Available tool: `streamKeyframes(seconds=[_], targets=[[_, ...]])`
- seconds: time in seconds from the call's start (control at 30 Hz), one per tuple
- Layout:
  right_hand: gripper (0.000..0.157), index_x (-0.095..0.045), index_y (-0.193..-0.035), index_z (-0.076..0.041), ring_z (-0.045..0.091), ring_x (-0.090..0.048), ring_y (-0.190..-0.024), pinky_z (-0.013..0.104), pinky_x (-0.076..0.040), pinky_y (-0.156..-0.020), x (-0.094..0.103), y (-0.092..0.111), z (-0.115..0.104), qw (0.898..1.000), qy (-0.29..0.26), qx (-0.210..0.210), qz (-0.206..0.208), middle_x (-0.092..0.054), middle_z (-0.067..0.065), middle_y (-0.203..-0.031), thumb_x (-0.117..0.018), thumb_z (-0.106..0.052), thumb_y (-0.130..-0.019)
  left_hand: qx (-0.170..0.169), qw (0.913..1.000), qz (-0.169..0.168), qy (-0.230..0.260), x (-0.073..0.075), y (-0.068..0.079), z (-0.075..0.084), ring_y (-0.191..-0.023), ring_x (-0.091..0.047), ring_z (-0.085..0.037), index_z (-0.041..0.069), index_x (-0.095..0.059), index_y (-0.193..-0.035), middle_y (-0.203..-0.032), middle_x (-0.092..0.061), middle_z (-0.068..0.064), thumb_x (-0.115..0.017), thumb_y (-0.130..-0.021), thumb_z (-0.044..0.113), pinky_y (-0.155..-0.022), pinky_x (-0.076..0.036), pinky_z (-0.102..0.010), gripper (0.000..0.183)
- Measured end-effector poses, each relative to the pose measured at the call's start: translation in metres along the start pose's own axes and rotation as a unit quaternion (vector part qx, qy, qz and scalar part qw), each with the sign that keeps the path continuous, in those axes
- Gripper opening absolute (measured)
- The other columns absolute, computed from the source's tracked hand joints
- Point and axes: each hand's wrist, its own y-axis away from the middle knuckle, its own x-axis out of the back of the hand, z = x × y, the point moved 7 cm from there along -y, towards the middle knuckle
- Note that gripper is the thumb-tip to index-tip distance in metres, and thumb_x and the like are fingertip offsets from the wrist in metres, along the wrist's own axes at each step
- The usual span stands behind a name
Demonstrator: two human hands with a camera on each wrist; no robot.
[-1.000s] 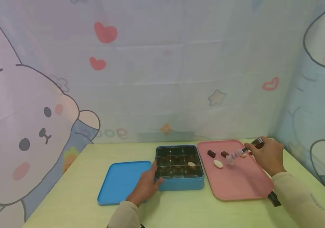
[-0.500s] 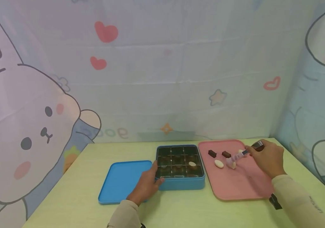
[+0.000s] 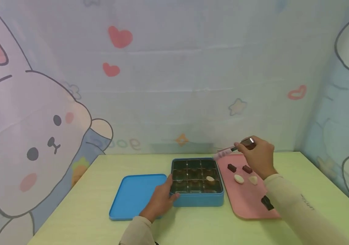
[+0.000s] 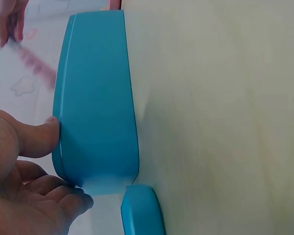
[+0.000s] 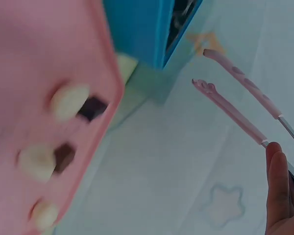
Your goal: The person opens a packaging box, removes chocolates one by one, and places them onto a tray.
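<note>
My left hand holds the blue box at its front left corner, thumb on the front rim and fingers against the side. Inside the box is a dark insert with several compartments. A white oval piece lies in a right-hand compartment. My right hand grips pink-tipped tongs, whose tips overlap the box's back right corner in the head view. The right wrist view shows the tongs' two arms spread, nothing between them.
Right of the box, a pink tray carries two dark brown blocks and white pieces. A third white piece shows in the right wrist view. To the left lies a blue lid. A printed cloth hangs behind the table.
My right hand has lifted the tongs from beside a white piece on the tray and moved them left, towards the box. My left hand stays at the box corner. The view has shifted slightly.
</note>
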Motion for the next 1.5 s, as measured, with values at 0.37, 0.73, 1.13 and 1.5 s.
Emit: streamKeyframes(seconds=[0.37,0.73,1.13,1.5], targets=[[0.019,-0.071,-0.087,-0.004,0.023,-0.067,-0.068,0.04,-0.058,-0.064,-0.087,0.009,-0.03,0.997,-0.003,0.046,-0.068,-0.072,0.012,-0.075,-0.079,-0.021,-0.089,0.012,0.9998,0.017,-0.009,-0.007,-0.006,-0.001,-0.141,-0.044,-0.048,-0.01,-0.027,-0.154,-0.151,-0.045,-0.032,-0.067,-0.096,0.013,-0.112,-0.04,-0.063,0.074],[0.021,-0.063,-0.091,0.001,0.022,-0.058,-0.064,0.033,-0.046,-0.058,-0.121,-0.008,-0.039,0.984,0.041,0.011,-0.171,-0.066,0.016,-0.078,-0.071,-0.019,-0.094,0.018,0.9997,0.011,-0.013,-0.001,-0.009,0.0,-0.144,-0.04,-0.047,-0.009,-0.024,-0.156,-0.155,-0.04,-0.03,-0.065,-0.099,0.016,-0.114,-0.039,-0.062,0.074],[0.021,-0.064,-0.094,0.002,0.022,-0.062,-0.062,0.034,-0.05,-0.055,-0.125,-0.003,-0.037,0.986,0.067,0.026,-0.151,-0.069,0.016,-0.078,-0.074,-0.016,-0.092,0.019,0.9998,0.003,-0.009,-0.005,-0.009,0.001,-0.145,-0.038,-0.047,-0.009,-0.023,-0.156,-0.156,-0.039,-0.03,-0.064,-0.099,0.016,-0.115,-0.037,-0.062,0.074],[0.017,-0.066,-0.088,-0.001,0.022,-0.063,-0.062,0.035,-0.052,-0.057,-0.092,-0.01,-0.054,0.993,0.007,0.092,-0.074,-0.069,0.014,-0.073,-0.074,-0.015,-0.092,0.017,0.9997,0.004,-0.015,-0.004,-0.008,0.002,-0.144,-0.04,-0.047,-0.008,-0.022,-0.156,-0.156,-0.039,-0.03,-0.066,-0.098,0.016,-0.112,-0.041,-0.062,0.076]])
